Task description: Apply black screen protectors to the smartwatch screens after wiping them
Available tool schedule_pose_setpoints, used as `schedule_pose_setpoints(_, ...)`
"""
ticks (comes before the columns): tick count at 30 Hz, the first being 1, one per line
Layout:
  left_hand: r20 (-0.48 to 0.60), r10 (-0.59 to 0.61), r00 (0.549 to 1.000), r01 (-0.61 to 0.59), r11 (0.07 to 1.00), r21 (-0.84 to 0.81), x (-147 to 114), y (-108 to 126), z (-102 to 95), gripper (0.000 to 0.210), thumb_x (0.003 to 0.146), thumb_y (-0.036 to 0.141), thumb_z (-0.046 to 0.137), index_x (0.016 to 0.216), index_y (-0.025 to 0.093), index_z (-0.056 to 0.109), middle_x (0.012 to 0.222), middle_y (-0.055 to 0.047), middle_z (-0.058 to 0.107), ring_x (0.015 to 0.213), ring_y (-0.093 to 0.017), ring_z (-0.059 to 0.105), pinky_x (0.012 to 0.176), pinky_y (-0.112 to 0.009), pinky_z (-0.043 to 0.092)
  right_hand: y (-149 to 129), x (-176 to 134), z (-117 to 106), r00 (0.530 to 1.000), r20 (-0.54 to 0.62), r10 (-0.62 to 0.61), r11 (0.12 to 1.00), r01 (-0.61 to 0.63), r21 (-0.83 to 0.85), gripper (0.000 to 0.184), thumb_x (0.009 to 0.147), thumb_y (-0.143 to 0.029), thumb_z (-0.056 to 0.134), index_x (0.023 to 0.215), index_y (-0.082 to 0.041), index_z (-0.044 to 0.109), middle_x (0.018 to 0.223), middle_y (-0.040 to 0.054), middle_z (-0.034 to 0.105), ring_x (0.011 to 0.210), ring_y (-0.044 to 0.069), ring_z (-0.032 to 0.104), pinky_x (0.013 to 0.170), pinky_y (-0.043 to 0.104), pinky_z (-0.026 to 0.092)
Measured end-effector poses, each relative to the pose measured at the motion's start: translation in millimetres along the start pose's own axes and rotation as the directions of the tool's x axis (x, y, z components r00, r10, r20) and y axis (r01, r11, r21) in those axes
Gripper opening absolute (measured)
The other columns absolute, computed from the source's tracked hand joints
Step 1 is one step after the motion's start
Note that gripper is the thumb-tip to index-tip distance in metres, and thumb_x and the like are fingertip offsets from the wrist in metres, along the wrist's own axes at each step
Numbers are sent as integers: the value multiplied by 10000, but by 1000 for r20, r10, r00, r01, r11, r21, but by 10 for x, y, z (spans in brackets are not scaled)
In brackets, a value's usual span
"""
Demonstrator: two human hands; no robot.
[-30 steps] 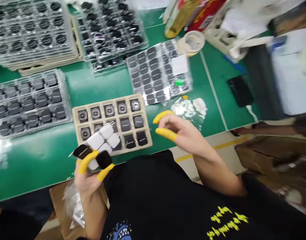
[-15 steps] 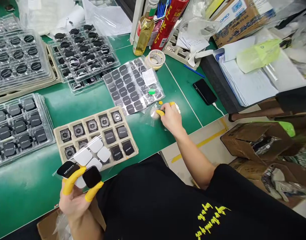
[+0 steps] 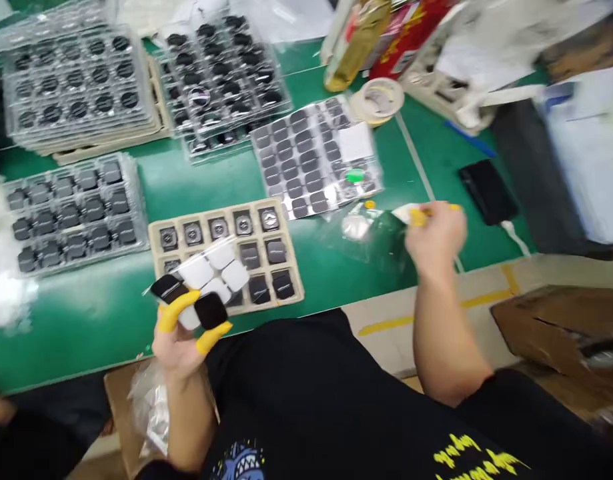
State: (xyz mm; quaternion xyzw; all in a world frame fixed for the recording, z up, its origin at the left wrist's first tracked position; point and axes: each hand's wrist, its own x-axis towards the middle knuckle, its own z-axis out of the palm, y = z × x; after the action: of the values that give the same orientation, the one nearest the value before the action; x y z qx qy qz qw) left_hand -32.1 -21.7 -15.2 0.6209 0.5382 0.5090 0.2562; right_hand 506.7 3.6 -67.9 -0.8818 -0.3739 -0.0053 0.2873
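My left hand (image 3: 179,347), in yellow finger cots, pinches a black rounded-square watch face (image 3: 211,311) between finger and thumb. The same hand holds a clear sheet of white rounded-square stickers (image 3: 196,272), with a dark label (image 3: 169,288) at its left end. Beneath that sheet stands a beige tray (image 3: 226,212) with watch faces in its compartments, some partly hidden. My right hand (image 3: 439,237) is above the bench's right side, fingers closed on a small white piece (image 3: 405,213), too blurred to name. A clear plastic bag (image 3: 379,243) lies left of it.
Clear trays of dark square pieces (image 3: 73,213) and round pieces (image 3: 226,73) stand at left and back. A label sheet (image 3: 306,157), tape rolls (image 3: 379,101), a bottle (image 3: 359,50) and a phone (image 3: 489,191) lie beyond. Another person's dark sleeve (image 3: 36,433) shows lower left.
The view has shifted and blurred. My right hand has lifted off the plastic bag and moved right, the white piece at its fingertips. My left hand keeps its hold on the watch face and sheet.
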Motion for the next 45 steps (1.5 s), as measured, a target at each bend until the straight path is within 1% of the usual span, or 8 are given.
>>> schedule_pose_setpoints(4,73,12,997,-8,999,-52,23,89,81,634,707,567,1067,1222,263,857,1126,-53,849,1055,-264,825,1008,-419,691,-510,-205,-68,972,-202,-119,949,171,265,401,785,-417,871,728,-324,486,734,-8,471,662,204,455,690,448,379)
schedule_pose_setpoints(7,117,-16,993,25,997,-77,37,150,161,649,724,567,1060,1245,247,844,1116,-61,855,1023,-258,829,975,-405,686,-1213,-789,-289,883,-176,-435,699,455,551,194,875,-382,883,949,-264,748,855,56,697,732,245,671,667,418,504)
schedule_pose_setpoints(10,181,-61,982,82,990,-114,33,196,217,659,718,570,1062,1248,249,837,1143,-74,861,1065,-285,836,1002,-432,686,-1941,-1381,-457,578,87,-812,445,514,733,164,1008,-212,804,1141,-301,768,971,41,791,806,213,740,699,359,587)
schedule_pose_setpoints(13,242,-115,963,167,964,-206,12,215,226,661,739,549,1056,1292,273,823,1198,-86,868,1109,-300,844,1011,-432,692,-2395,-1671,-398,352,83,-932,278,550,787,169,1100,-180,666,1213,-284,737,1022,53,797,895,206,754,748,328,606)
schedule_pose_setpoints(21,281,-206,937,269,940,-208,-32,123,196,707,704,595,1062,1273,241,835,1167,-106,888,1049,-313,855,953,-428,698,-2514,-1781,-102,187,62,-980,167,623,764,283,1081,-65,567,1165,-237,776,1006,73,756,890,201,680,729,300,546)
schedule_pose_setpoints(28,263,-74,962,137,964,-227,27,60,150,624,750,611,1027,1220,235,863,1098,-87,898,956,-266,860,888,-366,693,-2487,-1504,-161,-99,60,-993,6,472,882,280,1094,-57,557,1198,-211,767,1058,73,779,930,189,707,807,295,564)
schedule_pose_setpoints(38,338,-55,940,146,957,-252,-29,64,199,657,733,620,1034,1239,238,859,965,-58,851,746,-192,775,669,-296,639,-2491,-1658,-187,-76,-26,-997,-71,668,740,231,1109,-114,567,1124,-195,782,872,43,734,764,187,587,676,315,442)
schedule_pose_setpoints(45,297,-153,943,227,946,-233,-42,45,212,672,690,610,1061,1191,211,859,1010,-74,876,870,-242,834,786,-349,697,-2418,-1617,-179,84,82,-993,115,845,523,301,1050,-64,527,1045,-221,784,853,60,730,759,205,625,629,344,420)
